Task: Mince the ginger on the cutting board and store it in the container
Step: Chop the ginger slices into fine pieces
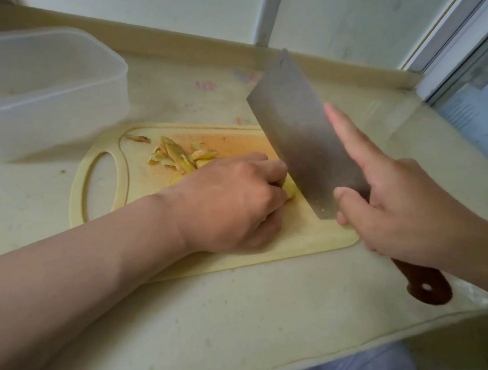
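One pale yellow ginger knob (pixel 290 191) sits mid cutting board (pixel 301 239), mostly hidden by the left hand (pixel 232 203), whose grip pinches it. The right hand (pixel 403 208) grip wraps the cleaver (pixel 300 137), forefinger straight along the blade. Tan peelings (pixel 180 158) lie just behind.

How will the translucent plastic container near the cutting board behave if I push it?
Probably light: the container looks thin-walled and nearly empty. Being wide and low, it would likely slide on the counter rather than tip.
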`<state>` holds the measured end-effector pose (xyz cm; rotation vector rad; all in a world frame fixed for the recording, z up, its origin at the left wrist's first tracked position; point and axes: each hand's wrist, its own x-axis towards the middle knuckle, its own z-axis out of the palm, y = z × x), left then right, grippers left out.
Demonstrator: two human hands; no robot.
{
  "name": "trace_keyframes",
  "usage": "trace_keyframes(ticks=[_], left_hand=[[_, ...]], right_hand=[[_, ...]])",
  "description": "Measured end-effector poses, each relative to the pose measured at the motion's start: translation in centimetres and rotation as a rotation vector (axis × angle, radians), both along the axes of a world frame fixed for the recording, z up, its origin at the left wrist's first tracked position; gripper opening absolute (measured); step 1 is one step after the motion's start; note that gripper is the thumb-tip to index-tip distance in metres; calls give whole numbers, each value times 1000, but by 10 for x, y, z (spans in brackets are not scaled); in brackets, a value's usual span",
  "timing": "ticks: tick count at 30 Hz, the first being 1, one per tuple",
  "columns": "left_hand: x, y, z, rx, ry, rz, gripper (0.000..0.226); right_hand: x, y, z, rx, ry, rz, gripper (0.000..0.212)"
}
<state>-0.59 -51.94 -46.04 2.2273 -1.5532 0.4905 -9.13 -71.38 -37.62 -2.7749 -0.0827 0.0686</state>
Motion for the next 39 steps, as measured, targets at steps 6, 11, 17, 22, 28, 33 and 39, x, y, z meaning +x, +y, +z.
trace_keyframes(ticks=[6, 11, 17, 22, 28, 33, 39], left_hand=[[2, 0, -1, -9, -12, -33, 32], [2, 0, 1, -11, -32, -56, 27], [-1, 2, 2, -11, -61, 15, 28], [0, 2, 1, -15, -48, 11, 31], [1, 1, 2, -15, -55, -15, 25], [0, 2, 1, -22, -70, -2, 26], [1, 2, -1, -39, -80, -6, 28]], right_hand=[[14, 0, 15, -60, 188, 60, 94], [47, 15, 8, -36, 107, 111, 98], [7, 0, -4, 27, -33, 21, 96], [7, 0, 6, -66, 55, 66, 93], [51, 23, 14, -106, 141, 134, 99], [19, 7, -3, 6, -47, 85, 94], [2, -3, 7, -69, 80, 90, 91]])
